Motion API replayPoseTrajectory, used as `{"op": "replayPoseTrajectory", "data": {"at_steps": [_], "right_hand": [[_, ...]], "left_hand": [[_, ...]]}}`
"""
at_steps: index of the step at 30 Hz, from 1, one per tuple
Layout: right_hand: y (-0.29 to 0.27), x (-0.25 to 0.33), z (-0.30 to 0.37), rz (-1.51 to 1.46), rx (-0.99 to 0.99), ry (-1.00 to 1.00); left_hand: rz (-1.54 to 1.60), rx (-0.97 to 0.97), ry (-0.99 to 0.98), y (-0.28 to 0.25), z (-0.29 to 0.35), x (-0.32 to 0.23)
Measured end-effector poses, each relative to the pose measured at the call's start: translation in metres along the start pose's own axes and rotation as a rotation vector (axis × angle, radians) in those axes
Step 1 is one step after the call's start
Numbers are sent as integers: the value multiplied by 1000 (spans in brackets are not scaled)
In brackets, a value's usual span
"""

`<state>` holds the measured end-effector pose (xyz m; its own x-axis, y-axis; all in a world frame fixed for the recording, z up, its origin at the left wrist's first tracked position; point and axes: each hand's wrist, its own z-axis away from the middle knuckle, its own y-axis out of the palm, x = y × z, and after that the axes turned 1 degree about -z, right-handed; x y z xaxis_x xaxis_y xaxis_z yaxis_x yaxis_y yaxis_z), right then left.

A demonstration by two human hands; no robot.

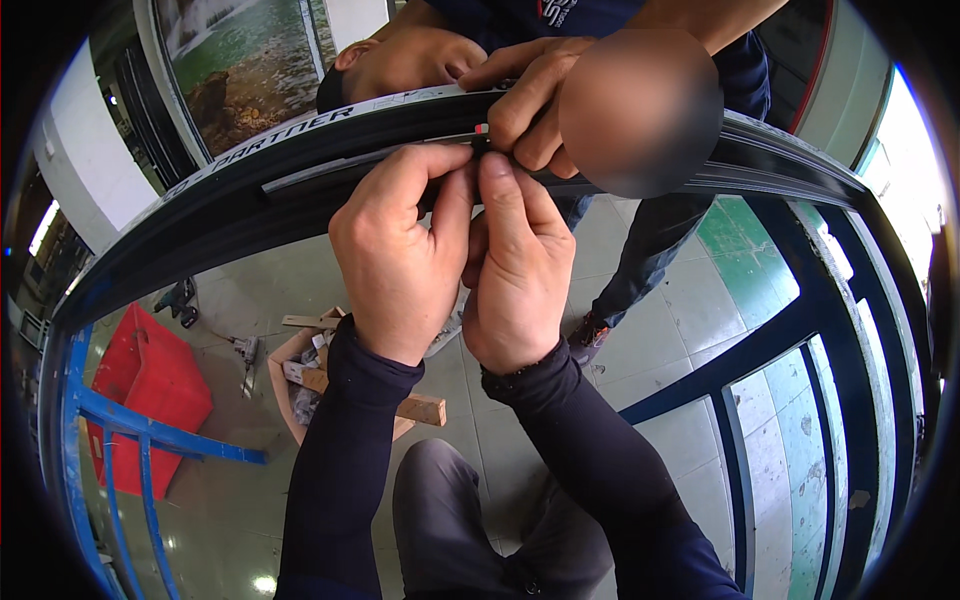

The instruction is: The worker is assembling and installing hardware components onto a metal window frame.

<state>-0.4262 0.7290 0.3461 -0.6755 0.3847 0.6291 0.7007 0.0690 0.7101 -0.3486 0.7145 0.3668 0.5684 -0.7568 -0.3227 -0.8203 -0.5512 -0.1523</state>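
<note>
A long black rail [300,190] arcs across the view at chest height. Left hand [400,250] and right hand [515,270] press together, fingertips pinching a small black clip [482,146] on the rail's lower edge. A co-worker's hand [530,105] grips from above. Crowded fingers risk being pinched, or the clip may drop.

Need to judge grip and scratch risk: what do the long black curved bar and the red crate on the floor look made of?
The long black curved bar looks like painted or coated metal: smooth, glossy, crisp straight-drawn edges, though hard plastic is possible. Both hands, left hand and right hand, pinch at it. The red crate looks like moulded plastic: uniform colour, soft sheen.
</note>
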Motion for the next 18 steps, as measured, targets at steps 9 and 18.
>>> {"op": "replayPoseTrajectory", "data": {"at_steps": [9, 18], "right_hand": [[4, 4, 1, -69, -69, 0], [2, -9, -3, -83, -86, -133]], "left_hand": [[6, 10, 9, -1, -3, 1], [13, 46, 48, -2, 1, 6]]}}
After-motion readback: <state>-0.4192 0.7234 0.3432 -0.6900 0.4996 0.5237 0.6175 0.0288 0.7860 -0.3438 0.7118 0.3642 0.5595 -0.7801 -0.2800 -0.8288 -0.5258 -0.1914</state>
